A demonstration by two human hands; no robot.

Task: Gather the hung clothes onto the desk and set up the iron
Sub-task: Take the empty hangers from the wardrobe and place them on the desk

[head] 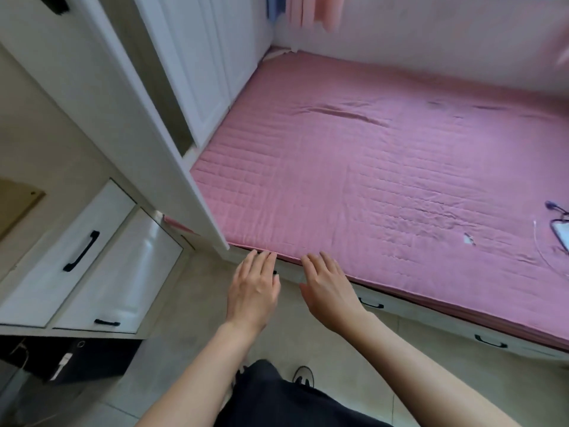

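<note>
Both my hands stretch forward over the tiled floor, palms down, fingers straight and empty. My left hand (254,288) and my right hand (328,288) hover side by side just before the near edge of a pink quilted mattress (385,167). At the top of the view hang pink cloth (320,10) and a bit of blue cloth (272,7) against the far wall. No iron shows in this view.
White wardrobe doors (197,57) stand left of the bed. A white drawer unit (89,260) with black handles is at the left. The bed base (431,318) has drawers. A phone with cables (558,229) lies at the mattress's right edge.
</note>
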